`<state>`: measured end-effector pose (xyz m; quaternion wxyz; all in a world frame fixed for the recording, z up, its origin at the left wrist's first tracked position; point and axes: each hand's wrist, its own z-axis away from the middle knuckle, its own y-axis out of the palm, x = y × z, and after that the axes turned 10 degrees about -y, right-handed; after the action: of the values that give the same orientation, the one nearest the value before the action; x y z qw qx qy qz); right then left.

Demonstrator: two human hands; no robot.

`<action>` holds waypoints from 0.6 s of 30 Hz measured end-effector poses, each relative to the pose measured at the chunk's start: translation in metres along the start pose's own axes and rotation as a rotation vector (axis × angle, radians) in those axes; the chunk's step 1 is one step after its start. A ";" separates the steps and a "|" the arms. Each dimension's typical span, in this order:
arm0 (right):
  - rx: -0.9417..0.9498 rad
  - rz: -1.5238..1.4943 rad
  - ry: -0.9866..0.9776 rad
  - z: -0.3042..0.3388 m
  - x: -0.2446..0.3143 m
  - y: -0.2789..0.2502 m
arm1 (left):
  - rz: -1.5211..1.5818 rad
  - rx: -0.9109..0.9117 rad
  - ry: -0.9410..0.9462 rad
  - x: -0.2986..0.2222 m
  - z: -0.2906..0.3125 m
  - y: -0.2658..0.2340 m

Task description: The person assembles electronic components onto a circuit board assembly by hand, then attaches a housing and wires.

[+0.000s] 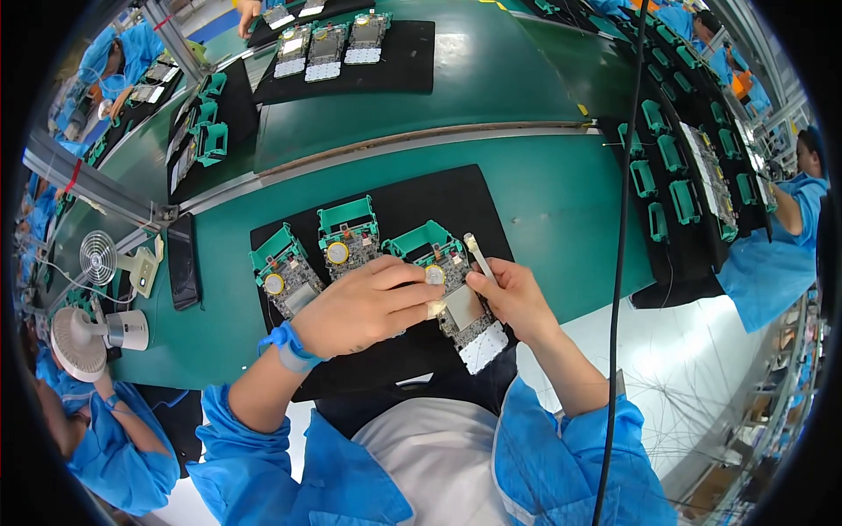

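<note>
Three circuit boards with green plastic frames lie side by side on a black mat (465, 188). My left hand (364, 302) reaches over the rightmost circuit board (465, 311), its fingertips closed on the board near a round coin cell (434, 274); its thumb is hidden. Between the thumb and fingers of my right hand (513, 298) is a short pale stick (479, 256), slanting up beside that board's green frame (425, 238). The middle circuit board (351, 245) and the left circuit board (289, 276) each carry a coin cell too.
Left of the mat are a dark phone (182, 263), a small fan (98, 256) and a white fan (81, 342). A black cable (623, 219) hangs on the right. More boards (326, 53) lie beyond the metal rail (395, 138). Co-workers in blue sit on both sides.
</note>
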<state>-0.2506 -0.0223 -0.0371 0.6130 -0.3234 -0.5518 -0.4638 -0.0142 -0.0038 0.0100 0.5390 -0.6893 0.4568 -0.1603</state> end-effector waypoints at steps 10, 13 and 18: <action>0.015 -0.029 0.066 0.000 0.010 0.002 | -0.243 -0.191 0.058 -0.011 0.009 0.015; 0.022 -0.055 0.096 0.000 0.013 -0.002 | -0.275 -0.251 0.140 -0.009 0.006 0.016; 0.024 -0.082 0.120 0.000 0.008 -0.005 | -0.142 -0.240 0.123 -0.004 0.011 0.013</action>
<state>-0.2551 -0.0260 -0.0294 0.6291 -0.2648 -0.5323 -0.5007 -0.0148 0.0058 -0.0045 0.4111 -0.7683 0.4548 -0.1841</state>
